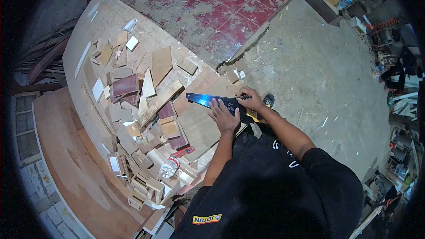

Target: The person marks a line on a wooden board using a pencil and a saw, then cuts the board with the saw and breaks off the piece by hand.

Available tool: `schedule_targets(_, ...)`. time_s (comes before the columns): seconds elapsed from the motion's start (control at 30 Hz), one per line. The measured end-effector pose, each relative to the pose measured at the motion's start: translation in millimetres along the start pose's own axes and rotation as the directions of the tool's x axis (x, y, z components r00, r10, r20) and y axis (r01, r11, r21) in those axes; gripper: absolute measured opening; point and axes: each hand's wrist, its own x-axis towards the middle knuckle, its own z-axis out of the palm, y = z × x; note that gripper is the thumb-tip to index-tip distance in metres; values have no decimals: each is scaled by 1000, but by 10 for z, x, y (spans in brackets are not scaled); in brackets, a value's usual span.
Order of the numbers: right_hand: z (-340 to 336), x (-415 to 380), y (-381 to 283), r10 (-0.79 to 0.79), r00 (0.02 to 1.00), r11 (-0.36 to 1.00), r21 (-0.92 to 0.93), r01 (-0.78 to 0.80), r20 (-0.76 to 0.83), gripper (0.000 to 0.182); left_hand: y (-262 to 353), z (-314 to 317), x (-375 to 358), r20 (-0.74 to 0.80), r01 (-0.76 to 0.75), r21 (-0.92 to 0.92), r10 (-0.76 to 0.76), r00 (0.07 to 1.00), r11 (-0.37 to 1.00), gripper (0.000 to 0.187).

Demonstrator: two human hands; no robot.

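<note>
**Saw held flat at the bench corner, offcuts crowding one side**

One saw [202, 100] lies at the corner of the bench [99, 11], over a wide board [201, 126], its toothed edge towards the person's body and its handle near the black shirt [274, 181]. The left hand [225, 116] is open, palm down, fingers spread across the blade. The right hand [253, 100] is mostly closed, pinching one dark pen [244, 97] at the blade's back edge, near the handle. Whether the pen tip touches the board cannot be told.

Beyond the saw's tip, a single long pale bar [160, 105] lies at a slant, near but apart from it. It stands between the saw and the main heap of offcuts [119, 115], which takes up much of the bench and overlaps too much for a sure count. At least two dark red pieces show: one [125, 86] in the heap, one [178, 138] nearer the board. One large angled offcut [162, 65] lies towards the bench's far side.

Closer to the person's left arm are one red tool [183, 152] and, just beside it, one clear container [169, 167] with a red band. One dark shoe [268, 100] shows beyond the right hand, on the concrete floor [318, 79]. Red tiles [217, 4] cover the floor past the bench.
</note>
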Motion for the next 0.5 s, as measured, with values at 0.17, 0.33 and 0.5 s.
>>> schedule_targets(0.17,-34,-11,36,-14,1000,1000,27,14,1,18,30,-47,4,35,29,-34,-28,999,999,97)
schedule_targets(0.33,-60,-9,103,-16,1000,999,-33,17,23,16,31,-49,1,25,24,-30,-23,999,999,97)
schedule_targets(0.5,-66,0,85,35,998,999,22,-36,57,17,28,-42,-8,-5,9,-35,-9,1000,999,97)
